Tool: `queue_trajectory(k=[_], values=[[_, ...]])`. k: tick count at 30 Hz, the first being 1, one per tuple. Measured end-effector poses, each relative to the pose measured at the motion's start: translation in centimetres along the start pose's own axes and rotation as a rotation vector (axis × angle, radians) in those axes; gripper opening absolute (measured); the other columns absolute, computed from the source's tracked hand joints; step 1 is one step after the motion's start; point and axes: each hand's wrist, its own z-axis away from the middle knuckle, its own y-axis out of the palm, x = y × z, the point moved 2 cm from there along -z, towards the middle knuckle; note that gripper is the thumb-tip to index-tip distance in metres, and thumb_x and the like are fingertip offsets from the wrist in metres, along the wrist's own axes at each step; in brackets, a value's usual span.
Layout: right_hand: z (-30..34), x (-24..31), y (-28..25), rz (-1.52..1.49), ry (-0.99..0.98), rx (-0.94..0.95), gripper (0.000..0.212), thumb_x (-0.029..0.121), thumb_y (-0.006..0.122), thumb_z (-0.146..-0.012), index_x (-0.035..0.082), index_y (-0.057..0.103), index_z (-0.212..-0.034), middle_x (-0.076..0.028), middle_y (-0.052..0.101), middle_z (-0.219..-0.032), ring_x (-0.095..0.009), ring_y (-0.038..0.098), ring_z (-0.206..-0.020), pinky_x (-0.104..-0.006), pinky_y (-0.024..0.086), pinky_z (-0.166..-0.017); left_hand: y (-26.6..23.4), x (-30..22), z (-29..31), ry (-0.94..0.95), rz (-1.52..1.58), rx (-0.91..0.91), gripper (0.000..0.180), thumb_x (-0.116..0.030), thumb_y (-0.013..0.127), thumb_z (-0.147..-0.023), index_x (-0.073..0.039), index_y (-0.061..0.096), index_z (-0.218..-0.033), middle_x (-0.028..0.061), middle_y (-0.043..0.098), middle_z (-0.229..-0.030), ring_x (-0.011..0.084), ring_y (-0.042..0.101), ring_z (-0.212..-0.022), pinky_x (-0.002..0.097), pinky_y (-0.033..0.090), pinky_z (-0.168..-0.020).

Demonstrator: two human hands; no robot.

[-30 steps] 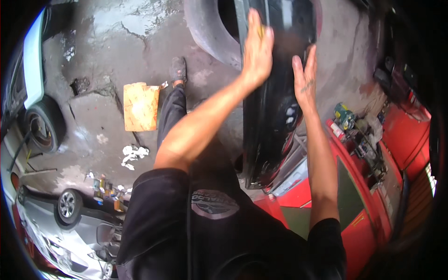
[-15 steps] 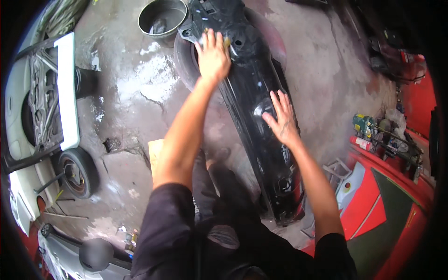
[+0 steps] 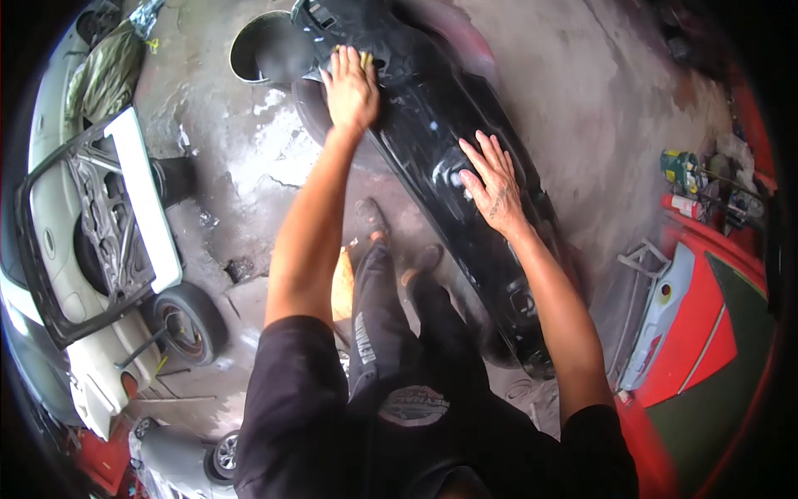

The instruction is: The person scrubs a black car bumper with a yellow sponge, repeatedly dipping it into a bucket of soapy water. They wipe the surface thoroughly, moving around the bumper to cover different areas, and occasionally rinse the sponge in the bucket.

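A long black car bumper [image 3: 420, 112] lies slantwise in front of me, its far part resting over a tyre [image 3: 310, 112]. My left hand [image 3: 353, 96] is at its far left edge, fingers extended and nearly together, pressing a yellow piece [image 3: 366, 60] against the surface beside a round hole. Most of that piece is under the fingers, so whether it is a sponge or a folded sheet cannot be told. Further down the bumper, my right hand [image 3: 495, 185] rests flat with its fingers slightly spread, next to a shiny raised spot, holding nothing.
A round bucket [image 3: 237, 56] stands beyond my left hand. To the left are a bare door frame [image 3: 137, 179] with a white edge, a wheel [image 3: 208, 320] and a light-coloured car. Red panels [image 3: 690, 333] and a metal stand [image 3: 644, 258] are at the right.
The view has shifted, bringing my feet into sight. Relative to the bumper, my left hand is slightly nearer the round hole. My right hand stays on nearly the same spot.
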Motion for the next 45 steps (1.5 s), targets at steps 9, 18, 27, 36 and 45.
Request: queue_trajectory(k=[9, 18, 27, 36, 45], values=[[0.0, -0.2, -0.6, 0.053, 0.021, -0.036, 0.057, 0.041, 0.059, -0.104, 0.017, 0.051, -0.154, -0.02, 0.036, -0.166, -0.045, 0.029, -0.154, -0.0607, 0.023, -0.124, -1.6, -6.8, 5.0, 0.191, 0.164, 0.106, 0.051, -0.022, 0.053, -0.107, 0.006, 0.049, -0.149, 0.0269, 0.037, -0.164, 0.0423, 0.03, -0.156, 0.0577, 0.026, -0.125], [0.8, 0.2, -0.7, 0.058, 0.076, -0.027, 0.057, 0.038, 0.064, -0.101, 0.016, 0.053, -0.153, -0.019, 0.038, -0.165, -0.044, 0.03, -0.154, -0.0594, 0.025, -0.125, -0.7, -7.5, 4.4, 0.273, 0.063, 0.212, 0.055, -0.027, 0.054, -0.107, 0.003, 0.047, -0.152, 0.0261, 0.04, -0.163, 0.0447, 0.032, -0.154, 0.0552, 0.025, -0.127], [0.2, 0.8, -0.6, 0.07, 0.079, -0.046, 0.056, 0.041, 0.062, -0.102, 0.016, 0.055, -0.151, -0.018, 0.038, -0.164, -0.044, 0.032, -0.153, -0.0596, 0.026, -0.124, 1.1, -5.2, -1.9, 0.344, -0.027, 0.194, 0.054, -0.031, 0.052, -0.107, 0.006, 0.051, -0.146, 0.0262, 0.048, -0.155, 0.0443, 0.042, -0.148, 0.0558, 0.033, -0.123], [-0.1, 1.1, -0.5, 0.016, 0.046, -0.098, 0.049, 0.032, 0.062, -0.103, 0.015, 0.057, -0.149, -0.017, 0.044, -0.161, -0.041, 0.035, -0.153, -0.0577, 0.026, -0.125, 2.3, -2.8, -9.8, 0.49, -0.165, 0.477, 0.044, -0.024, 0.055, -0.102, 0.003, 0.061, -0.136, 0.0219, 0.056, -0.149, 0.0429, 0.049, -0.142, 0.0571, 0.041, -0.116], [1.1, -0.7, 0.3, -0.054, 0.062, -0.201, 0.047, 0.034, 0.055, -0.107, 0.01, 0.059, -0.147, -0.026, 0.045, -0.157, -0.051, 0.04, -0.145, -0.0582, 0.03, -0.122, -4.0, -8.0, 11.0, 0.485, 0.26, 0.329, 0.055, -0.016, 0.064, -0.096, 0.004, 0.055, -0.146, 0.0242, 0.042, -0.163, 0.0422, 0.04, -0.151, 0.0537, 0.032, -0.124]])
